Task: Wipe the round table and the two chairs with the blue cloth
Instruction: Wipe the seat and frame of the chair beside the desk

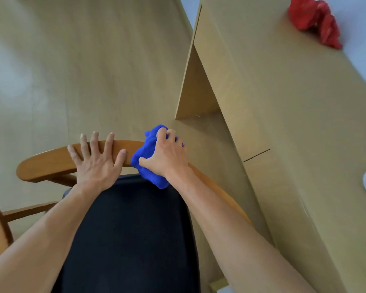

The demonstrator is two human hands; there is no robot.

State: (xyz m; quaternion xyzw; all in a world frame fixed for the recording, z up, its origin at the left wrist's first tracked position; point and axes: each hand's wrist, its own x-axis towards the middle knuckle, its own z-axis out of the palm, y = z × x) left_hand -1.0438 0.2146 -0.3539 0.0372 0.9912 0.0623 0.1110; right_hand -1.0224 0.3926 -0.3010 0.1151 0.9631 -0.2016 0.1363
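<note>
While the left hand [95, 163] lies flat on the curved wooden backrest [51, 163] of the chair [131, 229] at centre left of the frame, its fingers [84, 144] are spread and straight. Just right of it, at the centre, the right hand [167, 153] grips the bunched blue cloth [146, 159], fingers curled into it, pressing it onto the same rail. The chair's black seat fills the lower centre. A red cloth [313, 20] lies on the light wooden desk [294, 102] at upper right.

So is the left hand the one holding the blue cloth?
No, the right hand grips the blue cloth; the left hand rests flat on the chair's backrest.
</note>
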